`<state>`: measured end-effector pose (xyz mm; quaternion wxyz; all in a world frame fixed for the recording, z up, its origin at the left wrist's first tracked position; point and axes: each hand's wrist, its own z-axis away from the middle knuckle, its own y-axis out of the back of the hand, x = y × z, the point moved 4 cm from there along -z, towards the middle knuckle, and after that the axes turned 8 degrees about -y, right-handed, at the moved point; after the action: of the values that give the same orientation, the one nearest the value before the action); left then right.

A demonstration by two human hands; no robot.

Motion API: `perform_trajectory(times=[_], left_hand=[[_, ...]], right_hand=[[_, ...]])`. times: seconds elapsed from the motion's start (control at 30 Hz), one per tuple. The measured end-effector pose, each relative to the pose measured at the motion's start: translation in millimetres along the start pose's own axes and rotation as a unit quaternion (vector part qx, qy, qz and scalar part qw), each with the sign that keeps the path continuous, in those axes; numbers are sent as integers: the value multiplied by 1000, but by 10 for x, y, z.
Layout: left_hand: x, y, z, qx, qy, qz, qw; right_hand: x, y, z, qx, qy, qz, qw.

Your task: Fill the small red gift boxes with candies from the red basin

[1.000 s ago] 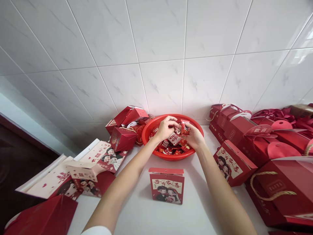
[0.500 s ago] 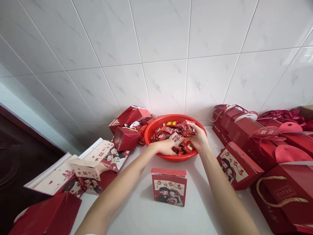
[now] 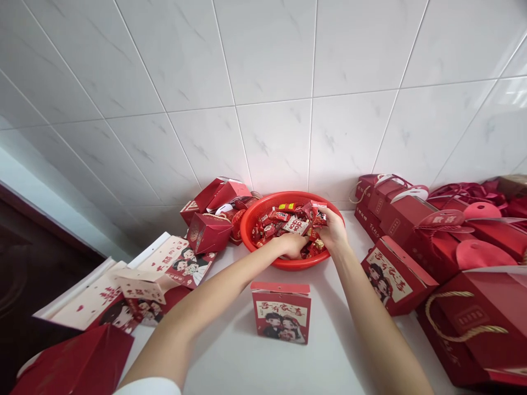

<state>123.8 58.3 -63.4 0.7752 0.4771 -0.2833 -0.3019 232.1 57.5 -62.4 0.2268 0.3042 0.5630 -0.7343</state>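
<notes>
A red plastic basket [image 3: 294,265] near the wall holds many red-wrapped candies [image 3: 280,216]. My left hand [image 3: 293,245] reaches over its front rim, fingers down among the candies; the fingertips are hidden. At the basket's right side, my right hand [image 3: 331,226] is closed on a red candy packet [image 3: 318,213]. Between my forearms, in front of the basket, a small red box [image 3: 281,318] with a cartoon couple on its face stands upright on the white table [image 3: 230,362].
Red gift boxes with rope handles [image 3: 473,318] crowd the right side, beside a tilted couple-print box [image 3: 395,277]. On the left lie flat printed boxes [image 3: 168,260], a dark red box [image 3: 78,362] and small red boxes [image 3: 209,230]. A tiled wall [image 3: 272,142] rises behind.
My left hand has moved slightly right and deeper into the candies. My right hand still holds its packet. The whole view has shifted a little.
</notes>
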Motion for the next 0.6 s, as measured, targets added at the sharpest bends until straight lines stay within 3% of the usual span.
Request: perform_trajectory(times=[0.13, 0.2, 0.3, 0.4, 0.6], left_hand=[[-167, -6, -3, 79, -49, 122, 988], [-267, -12, 18, 85, -76, 206, 972], [-416, 8, 103, 95, -99, 323, 936], [-554, 43, 216, 142, -99, 418, 892], [-626, 71, 323, 253, -123, 483, 829]], right_hand=[[-9, -1, 0, -2, 5, -10, 1000], [-12, -2, 1, 0, 5, -17, 1000], [-20, -12, 13, 4, 2, -31, 1000], [-35, -28, 33, 4, 2, -34, 999], [-38, -10, 31, 22, -5, -16, 1000]])
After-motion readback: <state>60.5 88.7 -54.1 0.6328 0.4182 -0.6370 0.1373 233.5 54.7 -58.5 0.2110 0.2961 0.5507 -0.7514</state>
